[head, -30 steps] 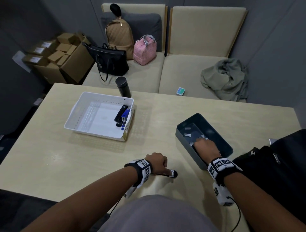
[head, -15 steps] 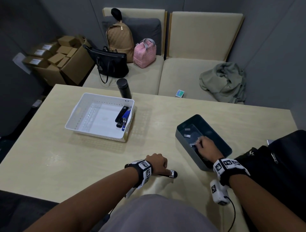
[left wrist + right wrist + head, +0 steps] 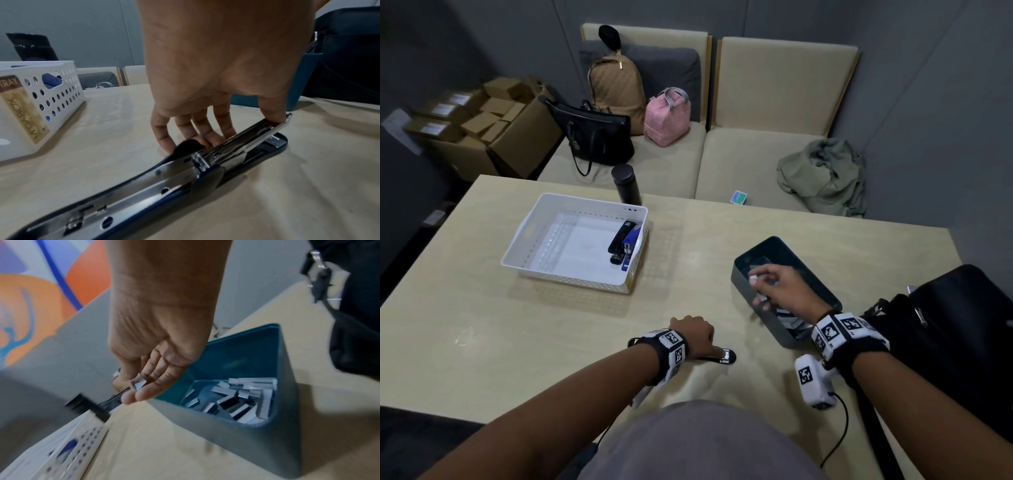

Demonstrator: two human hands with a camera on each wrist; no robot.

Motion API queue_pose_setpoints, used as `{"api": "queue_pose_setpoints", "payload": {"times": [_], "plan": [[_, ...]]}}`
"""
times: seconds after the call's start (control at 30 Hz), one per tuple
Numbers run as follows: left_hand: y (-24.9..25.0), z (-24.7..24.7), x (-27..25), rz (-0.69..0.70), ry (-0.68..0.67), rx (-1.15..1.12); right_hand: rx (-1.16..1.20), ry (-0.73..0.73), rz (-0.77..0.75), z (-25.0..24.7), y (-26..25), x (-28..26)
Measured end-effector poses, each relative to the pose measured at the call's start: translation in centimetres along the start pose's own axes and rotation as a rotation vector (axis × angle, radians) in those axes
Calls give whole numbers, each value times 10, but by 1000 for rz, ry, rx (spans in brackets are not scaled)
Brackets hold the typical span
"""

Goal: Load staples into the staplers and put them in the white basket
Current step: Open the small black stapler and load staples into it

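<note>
So the opened stapler (image 3: 205,162) lies flat on the bench (image 3: 551,342), channel running 9-to-3, left hand (image 3: 693,334) gripping it, about 8 o'clock from the right hand (image 3: 780,287) pinching a staple strip (image 3: 139,383) over the teal bin (image 3: 763,308).

We read two words on the brown and gold label stuck to the end wall of the white basket (image 3: 61,91), seen from the left wrist: "TRAY" in pale capitals along the top band, cut off at the frame edge, and "MEGABOX" running lengthwise down the gold strip; smaller print beside it is too fine for us to read. The wristbands (image 3: 839,330) carry square black-and-white coded markers, no letters
</note>
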State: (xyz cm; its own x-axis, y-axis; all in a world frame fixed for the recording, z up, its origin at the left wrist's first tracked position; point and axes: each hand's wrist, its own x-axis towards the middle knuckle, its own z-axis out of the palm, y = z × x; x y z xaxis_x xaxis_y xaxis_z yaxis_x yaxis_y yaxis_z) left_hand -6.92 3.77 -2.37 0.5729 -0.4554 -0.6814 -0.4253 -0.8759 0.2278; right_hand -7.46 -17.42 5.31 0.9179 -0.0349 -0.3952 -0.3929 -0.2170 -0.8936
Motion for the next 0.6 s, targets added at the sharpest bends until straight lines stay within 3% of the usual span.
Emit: {"api": "queue_pose_setpoints", "payload": {"times": [0.17, 0.27, 0.4, 0.6], "plan": [[0, 7, -1, -14, 17, 14, -531, -205, -180, 39, 14, -4], [1, 9, -5, -22, 31, 15, -851, -277, -132, 52, 44, -4], [0, 13, -10, -34, 53, 11, -934, -281, -3, 54, 76, -9], [-3, 13, -11, -39, 41, -2, -1036, -171, -118, 55, 92, -20]]}}
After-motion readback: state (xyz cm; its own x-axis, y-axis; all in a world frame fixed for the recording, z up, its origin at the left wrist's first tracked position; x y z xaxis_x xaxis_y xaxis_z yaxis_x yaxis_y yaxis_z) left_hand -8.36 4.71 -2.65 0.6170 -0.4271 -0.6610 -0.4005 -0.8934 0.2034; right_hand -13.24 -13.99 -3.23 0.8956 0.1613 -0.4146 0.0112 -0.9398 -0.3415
